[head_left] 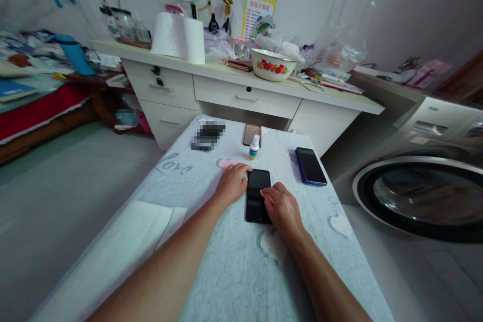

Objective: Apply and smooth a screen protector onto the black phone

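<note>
A black smartphone point(258, 206) lies face up on the table in front of me. My left hand point(233, 183) is at its upper left edge, index finger on the top corner and thumb against the side, steadying it. Over the right part of the screen is my right hand point(281, 206), fingers bent and pressed together with the tips at the glass. Whatever they may pinch is hidden or too small to make out. Just beyond the phone stands a small white spray bottle point(254, 148) with a blue and yellow label.
Behind the bottle lies a brownish phone or case point(252, 134). Another dark phone point(311, 166) rests at the right edge, and a blurred-out item point(208, 136) at the far left. White tissue sheets point(128, 234) lie front left. A desk point(241, 98) and washing machine point(426, 161) border the table.
</note>
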Available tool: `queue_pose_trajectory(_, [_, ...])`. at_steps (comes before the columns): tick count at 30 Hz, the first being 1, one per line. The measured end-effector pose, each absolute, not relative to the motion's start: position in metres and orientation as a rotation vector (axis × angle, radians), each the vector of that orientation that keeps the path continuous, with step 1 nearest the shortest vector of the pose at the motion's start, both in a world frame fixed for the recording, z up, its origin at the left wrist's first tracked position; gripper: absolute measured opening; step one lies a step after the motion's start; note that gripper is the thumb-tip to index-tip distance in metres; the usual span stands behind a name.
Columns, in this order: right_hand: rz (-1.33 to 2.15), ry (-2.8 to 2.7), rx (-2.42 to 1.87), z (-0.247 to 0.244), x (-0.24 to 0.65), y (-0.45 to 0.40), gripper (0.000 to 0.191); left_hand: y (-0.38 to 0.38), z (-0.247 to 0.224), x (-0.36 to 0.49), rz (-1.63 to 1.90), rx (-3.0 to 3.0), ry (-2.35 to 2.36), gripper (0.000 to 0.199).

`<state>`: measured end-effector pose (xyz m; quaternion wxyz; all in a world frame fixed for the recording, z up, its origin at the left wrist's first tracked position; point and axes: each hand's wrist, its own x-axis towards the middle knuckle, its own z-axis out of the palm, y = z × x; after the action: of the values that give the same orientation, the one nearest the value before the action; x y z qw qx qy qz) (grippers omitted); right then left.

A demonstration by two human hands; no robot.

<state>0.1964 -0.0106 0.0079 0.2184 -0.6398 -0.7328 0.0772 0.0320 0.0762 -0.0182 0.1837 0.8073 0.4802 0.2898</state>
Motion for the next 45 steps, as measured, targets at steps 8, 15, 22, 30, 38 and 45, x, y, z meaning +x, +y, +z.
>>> queue_pose_trajectory(8, [0.218,-2.027,-1.754,0.0055,0.1971,-0.0101,0.023,0.0773,-0.0203,0.0322,0.822,2.291,1.370,0.037])
queue_pose_trajectory(15, [0.226,-2.019,-1.737,0.0062,0.1968,-0.0103,0.022,0.0775,-0.0210,0.0321,0.834,2.308,1.357,0.036])
queue_pose_trajectory(22, [0.219,-2.021,-1.740,0.0040,0.1978,-0.0097,0.022,0.0769,-0.0197,0.0324,0.837,2.312,1.353,0.036])
queue_pose_trajectory(30, [0.205,-2.026,-1.749,0.0045,0.1975,-0.0095,0.021,0.0780,-0.0220,0.0319,0.839,2.304,1.347,0.036])
queue_pose_trajectory(38, [0.207,-2.026,-1.728,0.0030,0.1985,-0.0092,0.022,0.0764,-0.0201,0.0315,0.819,2.296,1.368,0.038])
queue_pose_trajectory(45, [0.225,-2.012,-1.748,0.0043,0.1975,-0.0092,0.022,0.0783,-0.0231,0.0314,0.828,2.298,1.352,0.036])
